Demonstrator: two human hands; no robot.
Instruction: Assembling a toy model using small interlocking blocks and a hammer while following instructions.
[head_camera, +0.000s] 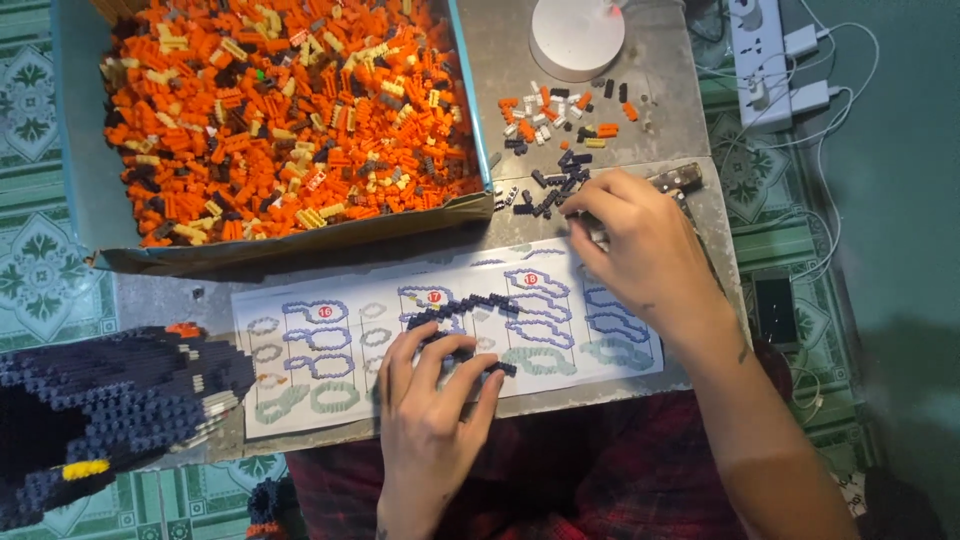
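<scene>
Dark micro-brick chain (462, 308), a thin curved row of tiny navy blocks, lies on the printed instruction sheet (300, 400) at the table's 6 o'clock; it looks feather-light, stiff only at its studs and likely to snap apart, so a hold spread along its length seems safest. Left hand (432, 400) presses fingertips on its lower end, pinning rather than gripping. Right hand (640, 240) pinches at loose dark bricks (545, 195) toward 1 o'clock. Cardboard box of orange bricks (280, 120) crowds 11 o'clock; a part-built navy brick model (100, 400) sits at 8 o'clock; a white lamp base (577, 35) stands at 12 o'clock.
</scene>
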